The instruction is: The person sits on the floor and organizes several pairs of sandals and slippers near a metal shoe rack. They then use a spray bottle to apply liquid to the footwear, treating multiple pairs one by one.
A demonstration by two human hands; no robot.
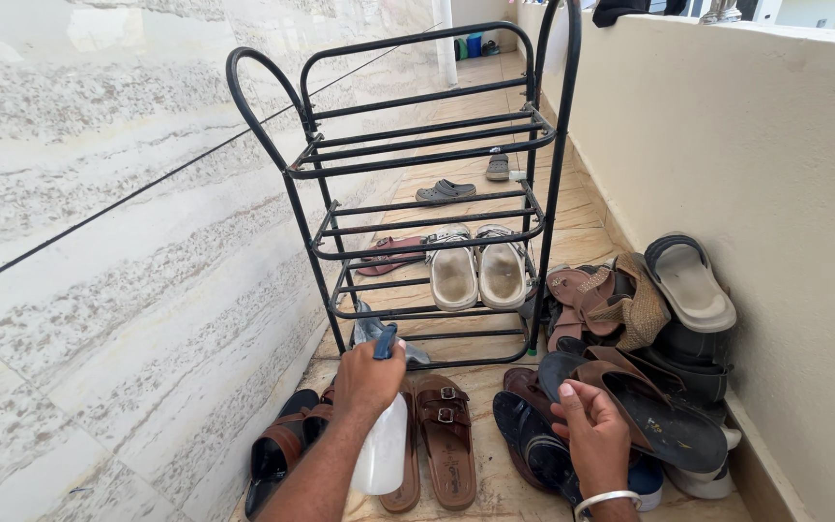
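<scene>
My left hand (367, 379) grips a white spray bottle (384, 454) by its blue trigger head, low in front of a black metal shoe rack (417, 159). My right hand (593, 433) holds a brown strapped sandal (645, 401) with a dark sole, tilted above the shoe pile on the right. A pair of white slip-on sandals (477, 271) lies on the rack's third shelf. A grey-blue cloth (371, 331) hangs on the bottom shelf, just above my left hand.
Brown buckled sandals (445, 440) and dark shoes (277, 454) lie on the floor by my left arm. A heap of sandals (649, 309) leans against the beige right wall. A marble wall (118, 242) runs along the left. Loose shoes (445, 190) lie down the corridor.
</scene>
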